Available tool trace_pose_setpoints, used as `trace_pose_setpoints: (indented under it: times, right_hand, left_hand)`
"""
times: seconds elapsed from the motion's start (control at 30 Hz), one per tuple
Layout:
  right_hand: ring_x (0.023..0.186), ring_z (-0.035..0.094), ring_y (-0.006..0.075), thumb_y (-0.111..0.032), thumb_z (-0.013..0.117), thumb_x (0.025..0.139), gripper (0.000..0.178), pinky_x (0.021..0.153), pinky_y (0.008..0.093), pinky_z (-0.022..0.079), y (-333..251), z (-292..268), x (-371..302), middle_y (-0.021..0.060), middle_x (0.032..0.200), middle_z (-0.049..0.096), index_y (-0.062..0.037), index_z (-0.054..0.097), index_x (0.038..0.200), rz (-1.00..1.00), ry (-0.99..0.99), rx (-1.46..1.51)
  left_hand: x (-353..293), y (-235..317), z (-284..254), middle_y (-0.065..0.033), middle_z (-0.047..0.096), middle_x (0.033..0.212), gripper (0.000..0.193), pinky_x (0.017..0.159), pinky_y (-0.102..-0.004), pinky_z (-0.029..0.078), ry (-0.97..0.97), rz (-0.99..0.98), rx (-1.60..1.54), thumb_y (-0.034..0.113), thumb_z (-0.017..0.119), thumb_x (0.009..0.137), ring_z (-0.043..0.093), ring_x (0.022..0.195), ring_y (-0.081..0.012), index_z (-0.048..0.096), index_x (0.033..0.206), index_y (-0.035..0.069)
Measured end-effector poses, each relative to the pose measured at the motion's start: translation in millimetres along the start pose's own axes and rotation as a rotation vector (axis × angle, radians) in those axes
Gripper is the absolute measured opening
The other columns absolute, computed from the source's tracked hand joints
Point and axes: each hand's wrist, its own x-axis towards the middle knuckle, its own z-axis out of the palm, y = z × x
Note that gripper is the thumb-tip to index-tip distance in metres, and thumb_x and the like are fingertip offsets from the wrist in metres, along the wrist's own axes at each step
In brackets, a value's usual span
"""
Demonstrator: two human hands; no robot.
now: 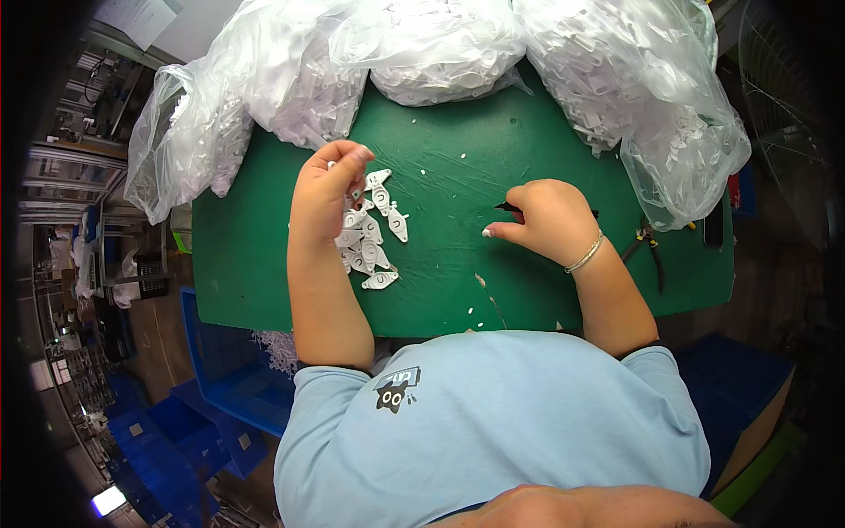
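My left hand [327, 198] is raised over the left part of the green table, its fingers pinched. A bit of a white plastic part [332, 165] shows between them; most of it is hidden. Just below and beside that hand lies a loose heap of flat white plastic pieces [370, 255], pointed at both ends with a raised curve in the middle. To the right, my right hand [550, 222] is closed around a slim black tool [508, 208]. Its dark tip points left past the fingers, and its exact kind is hidden by the hand.
Large clear bags of white plastic parts [431, 62] line the table's far edge. Pliers with dark handles [653, 251] lie right of my right hand, near a black flat object [713, 225]. Tiny white scraps dot the green tabletop [440, 255]. A blue bin [220, 370] stands below left.
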Motion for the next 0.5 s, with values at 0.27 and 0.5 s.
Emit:
trace_pose_setpoints:
  times: [0.27, 0.5]
  right_hand:
    - [0.063, 0.061, 0.0323, -0.039, 0.073, 0.074, 0.037, 0.056, 0.0433, 0.046, -2, 0, 1, 0.0132, 0.063, 0.061, -0.0036, 0.063, 0.069, 0.049, -0.052, -0.02]
    - [0.063, 0.06, 0.0329, -0.038, 0.071, 0.078, 0.038, 0.057, 0.0439, 0.045, -5, -2, 1, 0.0136, 0.064, 0.06, -0.0033, 0.06, 0.068, 0.01, -0.014, 0.017]
  left_hand:
    - [-2, 5, 0, -0.014, 0.068, 0.089, 0.023, 0.075, -0.0366, 0.049, 0.316, -0.04, 1.457, 0.019, 0.069, 0.08, 0.064, 0.082, -0.027, 0.069, 0.096, 0.003]
    - [9, -6, 2, -0.014, 0.065, 0.091, 0.022, 0.076, -0.0408, 0.047, 0.219, -0.039, 1.531, 0.018, 0.069, 0.078, 0.062, 0.085, -0.0305, 0.067, 0.097, 0.006]
